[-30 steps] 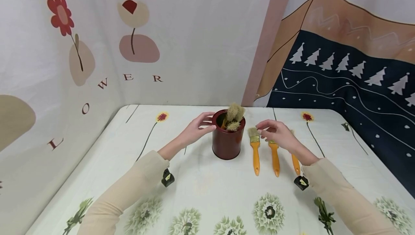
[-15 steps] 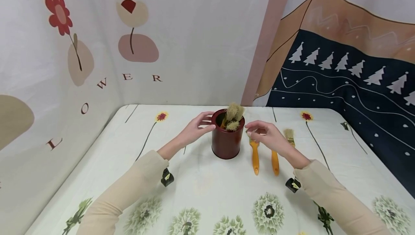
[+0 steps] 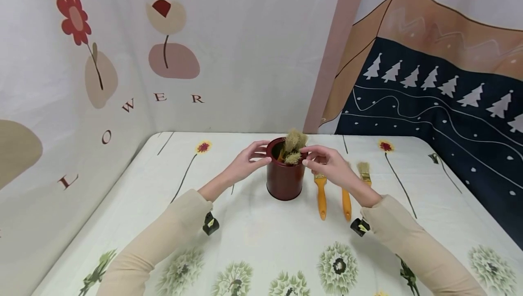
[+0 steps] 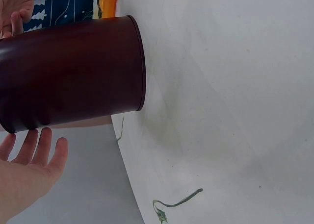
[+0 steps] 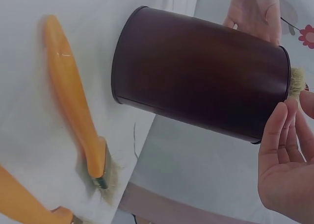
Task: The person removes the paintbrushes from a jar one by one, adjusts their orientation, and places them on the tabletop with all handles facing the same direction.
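A dark red cylindrical can (image 3: 284,182) stands upright on the table, with pale brush bristles (image 3: 295,140) poking above its rim. Orange paint is not seen; an orange handle shows faintly inside. My left hand (image 3: 248,163) rests its fingers at the can's left side near the rim, thumb in front. At the right rim is my right hand (image 3: 330,164), fingers loosely bent beside the bristles, with nothing visibly pinched. Right of the can lie paintbrushes with orange handles: a near one (image 3: 322,200), a middle one (image 3: 346,205) and a farther one (image 3: 364,172), partly hidden by my right arm.
The table bears a white cloth (image 3: 253,237) printed with flowers. Behind it hang a pale printed curtain (image 3: 253,60) and a dark blue panel with white trees (image 3: 408,105). The table's back edge lies just beyond the can.
My right hand has moved left from above the paintbrushes to the can's right rim, uncovering the farther brush's bristles. My left hand has stayed at the can.
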{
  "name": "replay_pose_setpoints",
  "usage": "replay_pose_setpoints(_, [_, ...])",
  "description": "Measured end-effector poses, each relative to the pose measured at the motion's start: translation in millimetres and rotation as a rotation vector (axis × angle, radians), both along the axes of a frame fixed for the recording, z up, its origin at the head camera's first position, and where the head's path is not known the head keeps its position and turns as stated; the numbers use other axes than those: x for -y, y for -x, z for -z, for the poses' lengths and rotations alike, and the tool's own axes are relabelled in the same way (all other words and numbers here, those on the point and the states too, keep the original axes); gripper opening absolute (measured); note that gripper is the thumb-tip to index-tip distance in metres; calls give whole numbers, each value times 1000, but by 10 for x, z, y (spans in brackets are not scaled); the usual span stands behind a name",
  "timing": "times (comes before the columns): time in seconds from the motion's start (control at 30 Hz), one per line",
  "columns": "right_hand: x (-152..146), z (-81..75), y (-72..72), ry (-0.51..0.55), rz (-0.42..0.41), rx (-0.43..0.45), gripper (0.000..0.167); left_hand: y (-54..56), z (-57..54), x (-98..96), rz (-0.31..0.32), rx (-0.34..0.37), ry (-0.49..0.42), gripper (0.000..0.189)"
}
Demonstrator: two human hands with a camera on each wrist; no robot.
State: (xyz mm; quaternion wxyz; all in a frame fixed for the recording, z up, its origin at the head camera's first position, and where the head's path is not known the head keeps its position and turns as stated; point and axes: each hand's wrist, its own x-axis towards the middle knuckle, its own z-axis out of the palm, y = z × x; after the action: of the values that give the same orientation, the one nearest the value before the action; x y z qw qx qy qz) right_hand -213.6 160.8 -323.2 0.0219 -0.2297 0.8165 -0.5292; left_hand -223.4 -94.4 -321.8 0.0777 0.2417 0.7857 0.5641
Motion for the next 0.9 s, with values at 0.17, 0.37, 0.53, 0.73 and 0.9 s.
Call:
replay_pose_setpoints(0.17, [67, -130, -76, -31, -3, -30, 31, 1, 2, 4, 4, -6, -3, 50])
replay_pose_setpoints(0.37, [98, -185, -90, -66, -5, -46, 28, 2, 3, 7, 4, -10, -3, 50])
replay_pose_setpoints(0.53, [75, -48, 36, -83, 7, -75, 26, 5, 4, 7, 8, -11, -1, 50])
replay_pose_setpoints(0.73, [102, -3, 51, -82, 51, -165, 19, 6, 0, 8, 7, -16, -5, 50])
replay_pose_setpoints(0.9, [115, -7, 33, -70, 82, -208, 15, 2, 4, 8, 4, -16, 1, 50])
